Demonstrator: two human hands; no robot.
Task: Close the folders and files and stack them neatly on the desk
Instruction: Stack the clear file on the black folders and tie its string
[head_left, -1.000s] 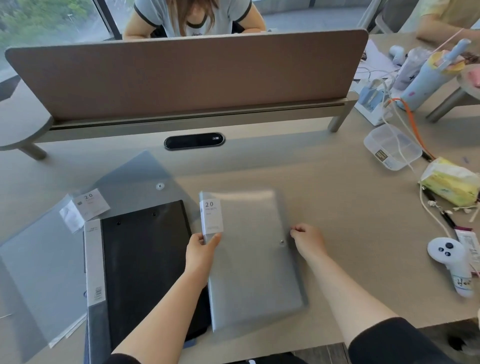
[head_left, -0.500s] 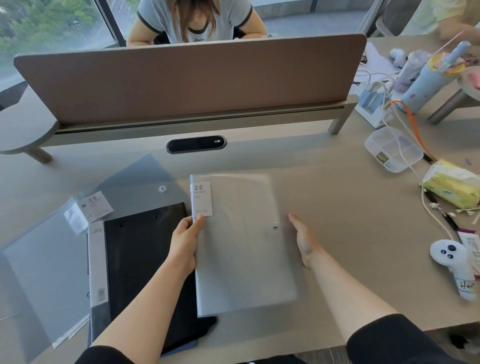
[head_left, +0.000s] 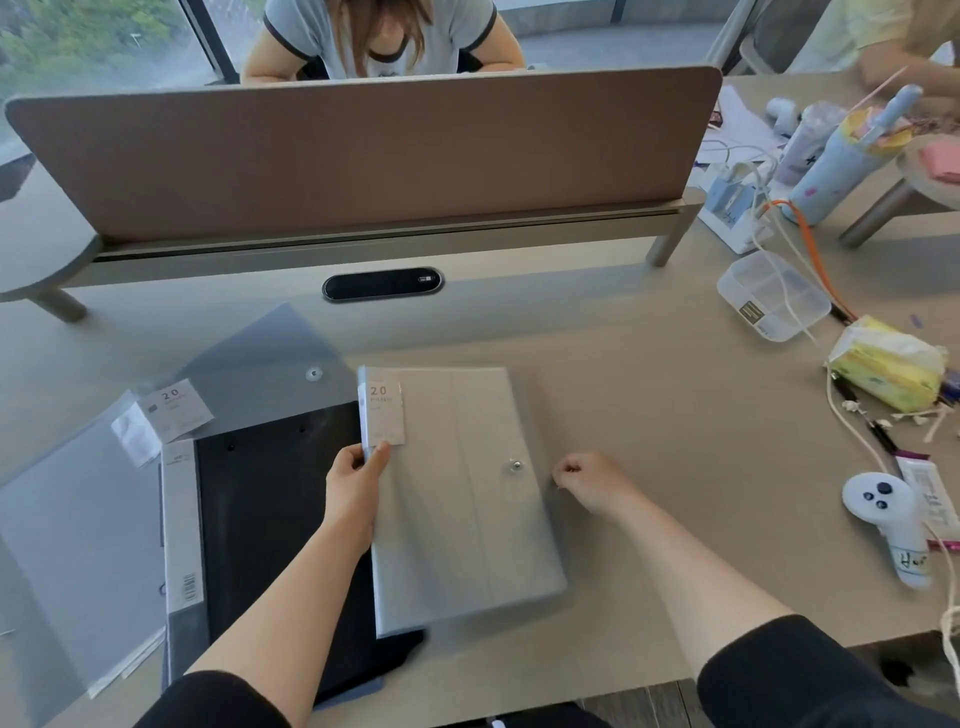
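- Left hand (head_left: 356, 480): thumb and fingers pinched on the left edge of the translucent grey folder (head_left: 462, 499), just below its white "20" label (head_left: 383, 413). Grip is closed on the spine edge.
- Right hand (head_left: 589, 480): curled into a loose fist, knuckles down on the desk (head_left: 675, 415) just right of the folder's right edge. It holds nothing that I can see; whether it touches the folder's edge, cannot tell.
- Grey folder lies between the two hands, closed, flap across the front; metal snap button (head_left: 516, 466) sits near its right edge, just left of the right hand.
- Folder's lower left corner overlaps the black folder (head_left: 270, 519), which lies flat under and left of the left forearm, with a pale spine strip (head_left: 179, 525) on its left side.
- Beyond the left hand: a clear snap envelope (head_left: 260, 364) lies partly under the black folder's far edge.
- Far left of the left hand: another translucent folder (head_left: 78, 545), flat, carrying a second "20" label (head_left: 174, 408).
- Right of the right hand, well apart: white controller (head_left: 883, 514), yellow tissue pack (head_left: 891, 366), clear plastic box (head_left: 774, 296).
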